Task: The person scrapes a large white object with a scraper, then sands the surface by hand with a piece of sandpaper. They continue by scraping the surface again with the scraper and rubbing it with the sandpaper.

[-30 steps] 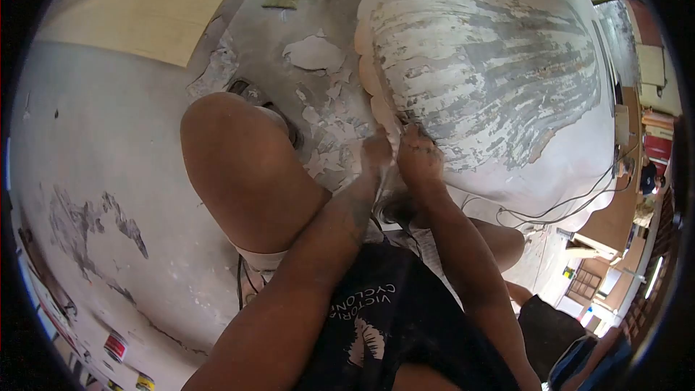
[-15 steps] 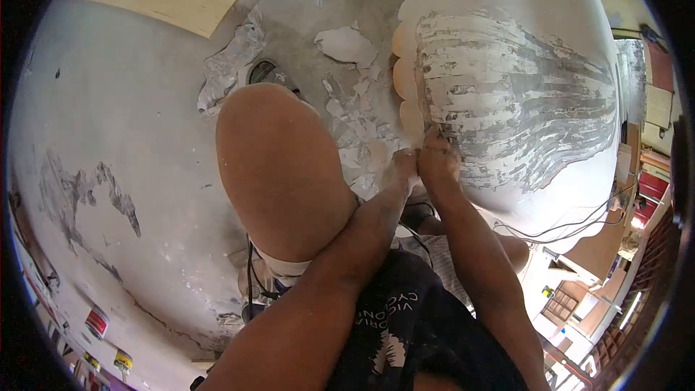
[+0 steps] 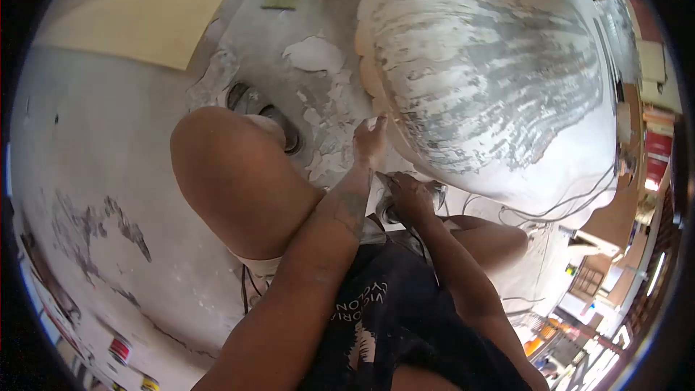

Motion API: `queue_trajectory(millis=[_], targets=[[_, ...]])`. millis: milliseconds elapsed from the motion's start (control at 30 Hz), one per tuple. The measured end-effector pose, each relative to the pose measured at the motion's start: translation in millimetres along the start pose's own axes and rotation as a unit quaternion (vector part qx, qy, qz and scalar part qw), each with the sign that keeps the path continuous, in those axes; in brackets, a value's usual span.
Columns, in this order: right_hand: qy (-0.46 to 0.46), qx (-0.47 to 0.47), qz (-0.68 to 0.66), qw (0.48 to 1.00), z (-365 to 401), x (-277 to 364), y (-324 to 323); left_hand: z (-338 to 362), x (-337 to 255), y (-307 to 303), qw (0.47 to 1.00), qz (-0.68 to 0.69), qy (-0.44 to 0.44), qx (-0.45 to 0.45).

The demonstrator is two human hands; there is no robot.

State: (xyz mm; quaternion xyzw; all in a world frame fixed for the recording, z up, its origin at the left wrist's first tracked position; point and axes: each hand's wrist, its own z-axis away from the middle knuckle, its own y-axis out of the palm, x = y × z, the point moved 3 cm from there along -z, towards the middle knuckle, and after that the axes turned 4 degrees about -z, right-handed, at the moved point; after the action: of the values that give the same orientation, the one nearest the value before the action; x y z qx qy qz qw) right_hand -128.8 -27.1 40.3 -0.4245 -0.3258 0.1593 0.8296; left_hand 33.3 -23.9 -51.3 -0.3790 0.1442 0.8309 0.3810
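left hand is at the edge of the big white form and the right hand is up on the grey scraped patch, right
Not quite: the right hand sits lower, under the bulge of the white form, off the scraped patch. The left hand is at its edge, as the head view shows.

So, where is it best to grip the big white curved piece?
Probably at its scalloped edge, coming from the floor side, beside the left hand. The broad face bulges smoothly; only that lobed rim offers fingers a lip.
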Motion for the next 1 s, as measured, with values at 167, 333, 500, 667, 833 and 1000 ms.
queue_trajectory(millis=[167, 333, 500, 667, 833, 1000], targets=[[-0.049, -0.016, 0.06, 0.997, 44, -17, -30, -54, 100, 49, 0.989, -0.08, 0.116, 0.052], [-0.072, -0.11, 0.057, 0.99, 65, -61, -44, -21, 95, 61, 0.96, -0.192, 0.084, 0.186], [0.029, -0.058, 0.098, 0.993, 56, -18, -99, 21, 57, 61, 0.965, -0.085, -0.072, 0.239], [-0.051, -0.068, 0.234, 0.968, 25, -15, -94, -90, 185, 109, 0.973, -0.137, 0.009, 0.185], [-0.079, -0.041, 0.257, 0.962, 1, -1, -81, -89, 191, 126, 0.983, -0.094, 0.019, 0.156], [-0.093, -0.014, 0.3, 0.949, -11, -7, -79, -31, 107, 84, 0.982, -0.075, -0.011, 0.175]])
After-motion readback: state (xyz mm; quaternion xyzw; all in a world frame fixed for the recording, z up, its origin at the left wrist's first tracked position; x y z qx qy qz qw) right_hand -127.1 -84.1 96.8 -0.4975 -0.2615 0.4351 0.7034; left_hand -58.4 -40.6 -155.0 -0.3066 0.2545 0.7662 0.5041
